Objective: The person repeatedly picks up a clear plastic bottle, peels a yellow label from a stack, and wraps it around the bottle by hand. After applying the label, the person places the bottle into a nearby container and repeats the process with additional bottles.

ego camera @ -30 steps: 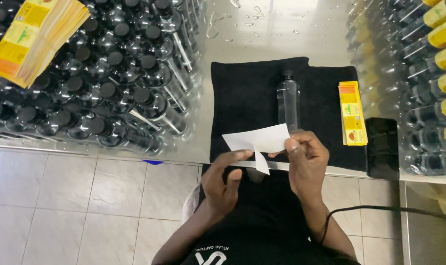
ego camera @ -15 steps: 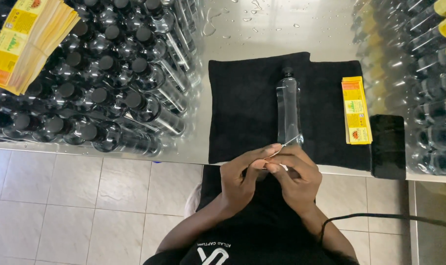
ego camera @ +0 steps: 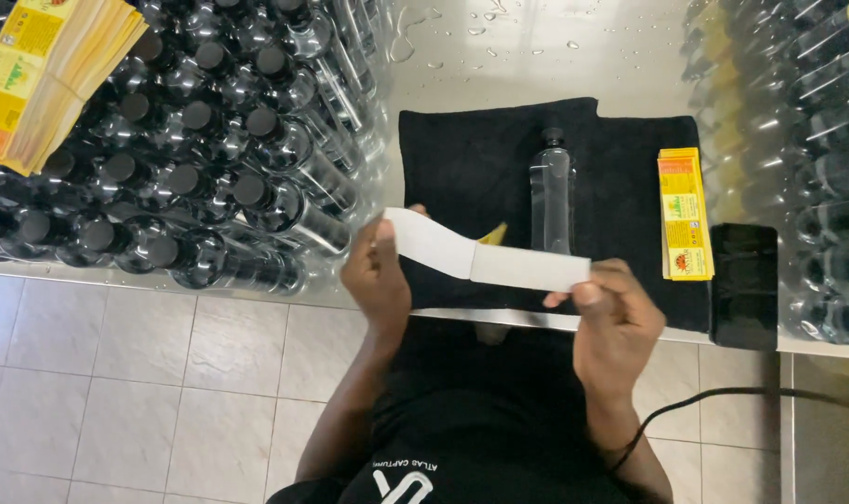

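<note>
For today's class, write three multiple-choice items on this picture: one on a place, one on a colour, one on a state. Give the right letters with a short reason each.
1. Where does the lone clear bottle lie?
A. on the black cloth
B. on the floor
C. on the phone

2. What colour is the side of the strip that faces the camera?
A. red
B. white
C. blue

3. How is the strip held?
A. crumpled in one hand
B. lying flat on the table
C. stretched between the left hand and the right hand

Answers:
1 A, the bottle rests on its side on the cloth.
2 B, the facing side is plain white, with only a bit of yellow showing behind it.
3 C, each hand grips one end and the strip spans the gap above the cloth.
</note>
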